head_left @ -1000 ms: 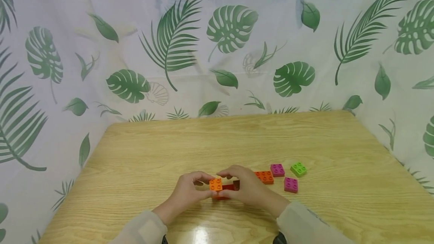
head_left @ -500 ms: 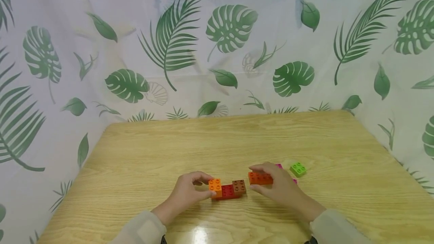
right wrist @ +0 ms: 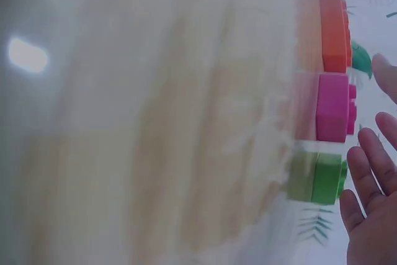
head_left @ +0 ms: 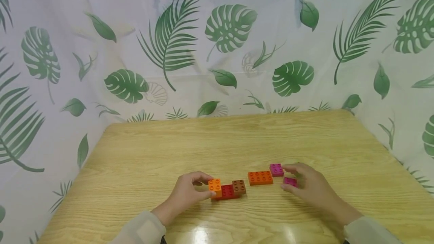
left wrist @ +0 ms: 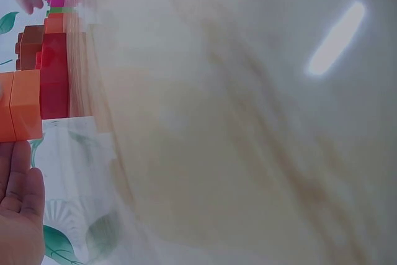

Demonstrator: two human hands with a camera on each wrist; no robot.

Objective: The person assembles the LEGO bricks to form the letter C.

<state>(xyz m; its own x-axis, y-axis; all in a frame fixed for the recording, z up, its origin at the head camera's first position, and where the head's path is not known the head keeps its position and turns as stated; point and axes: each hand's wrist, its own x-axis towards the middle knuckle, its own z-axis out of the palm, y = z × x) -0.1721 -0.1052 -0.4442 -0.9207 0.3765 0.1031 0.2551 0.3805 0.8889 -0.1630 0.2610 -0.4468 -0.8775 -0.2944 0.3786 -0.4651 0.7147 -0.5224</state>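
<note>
- Pale cloth (head_left: pixel 135 44) printed with green leaves hangs behind and at both sides of a wood-grain desk (head_left: pixel 169 144) that shows a glare near its front edge.
- Left grip (head_left: pixel 191 189): forearm slanting in from the lower left, hand level at the stack's left side, index finger at the back, thumb at the front. It is clamped on the orange brick (head_left: pixel 214 185).
- Right grip (head_left: pixel 310 183): forearm slanting in from the lower right, fingers pointing left. Index finger and thumb stand well apart; the fingertip is just beside the far pink brick (head_left: pixel 276 170), the thumb by the front of the near pink brick (head_left: pixel 290 182). Whether either touches, I cannot tell.
- The orange brick is on the left end of the red brick (head_left: pixel 227 191), studs up; how firmly it is seated is unclear.
- The red brick lies flat, its long axis left to right, right end slightly farther off. The brown brick (head_left: pixel 239 186) sits on that end, studs up.
- Just right of the stack, apart from it, the red-orange brick (head_left: pixel 260 178) lies studs up, its long axis nearly parallel to the red one's.
- The green brick (right wrist: pixel 327 179) shows in the right wrist view, near the right grip's fingers.
</note>
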